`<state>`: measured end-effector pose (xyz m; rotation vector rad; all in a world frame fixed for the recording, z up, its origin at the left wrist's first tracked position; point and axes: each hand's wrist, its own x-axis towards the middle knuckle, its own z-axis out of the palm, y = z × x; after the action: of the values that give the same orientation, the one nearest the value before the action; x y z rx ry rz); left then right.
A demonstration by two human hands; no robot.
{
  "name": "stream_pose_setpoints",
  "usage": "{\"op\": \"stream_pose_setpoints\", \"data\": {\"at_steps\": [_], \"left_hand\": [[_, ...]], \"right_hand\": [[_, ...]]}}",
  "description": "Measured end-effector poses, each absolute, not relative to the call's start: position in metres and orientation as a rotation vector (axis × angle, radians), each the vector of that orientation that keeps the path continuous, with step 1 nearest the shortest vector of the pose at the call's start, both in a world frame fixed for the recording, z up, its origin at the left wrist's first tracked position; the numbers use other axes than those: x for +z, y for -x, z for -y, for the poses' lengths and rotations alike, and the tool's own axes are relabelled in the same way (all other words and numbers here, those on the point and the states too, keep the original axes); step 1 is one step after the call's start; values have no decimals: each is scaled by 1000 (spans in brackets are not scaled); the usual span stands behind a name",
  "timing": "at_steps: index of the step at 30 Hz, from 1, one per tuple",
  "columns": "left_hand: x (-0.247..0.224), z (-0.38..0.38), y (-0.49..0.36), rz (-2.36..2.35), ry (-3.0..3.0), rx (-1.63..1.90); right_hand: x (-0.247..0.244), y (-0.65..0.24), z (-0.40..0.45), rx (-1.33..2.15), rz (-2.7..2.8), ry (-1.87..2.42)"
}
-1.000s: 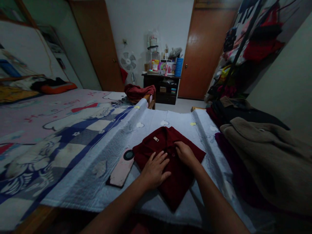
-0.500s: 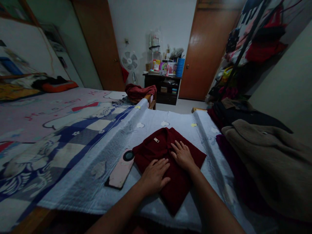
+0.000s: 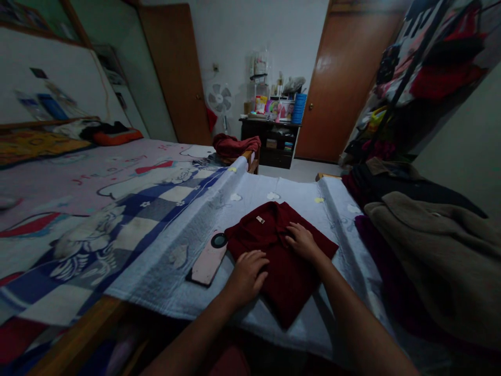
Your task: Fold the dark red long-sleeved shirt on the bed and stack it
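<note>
A folded dark red garment [image 3: 289, 277] with a small neck label [image 3: 260, 219] lies flat on a light blue bed cover [image 3: 270, 184]. Over its left edge rests my left hand [image 3: 247, 277], palm down, fingers a little bent and holding nothing. My right hand [image 3: 303, 241] is laid on the upper right part of the garment, fingers stretched out and nothing in its grasp. Just left of the garment lies a pink smartphone [image 3: 205, 263], back side up, with a round dark camera ring.
Brown and dark clothes [image 3: 426, 245] are piled along the right side. A larger bed with a patterned blanket [image 3: 152, 209] adjoins on the left. Beyond the foot end stand a dark cabinet [image 3: 274, 151], a white fan [image 3: 219, 99] and a bundle of red cloth [image 3: 237, 146].
The view has swung slightly left, so everything appears further right. My left hand's fingers are more bent than before. The garment stays folded in place.
</note>
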<state>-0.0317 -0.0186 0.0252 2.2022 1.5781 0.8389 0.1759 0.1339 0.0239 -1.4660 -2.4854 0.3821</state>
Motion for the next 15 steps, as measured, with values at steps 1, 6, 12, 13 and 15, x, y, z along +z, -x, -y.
{"op": "stream_pose_setpoints", "data": {"at_steps": [1,6,12,13,15], "left_hand": [[25,22,34,-1615,-2170,894],[18,37,41,-1891,-1697,1287],[5,43,51,-1653,-793,1300],[5,43,51,-1608,-686,1299],[10,44,52,-1536,-541,1298]], "right_hand": [[27,-178,-137,397,2458,1432],[35,-191,-159,300,2271,1560],[32,-210,-185,284,2189,1893],[31,-212,-188,304,2188,1906],[30,-215,-194,343,2197,1915]]}}
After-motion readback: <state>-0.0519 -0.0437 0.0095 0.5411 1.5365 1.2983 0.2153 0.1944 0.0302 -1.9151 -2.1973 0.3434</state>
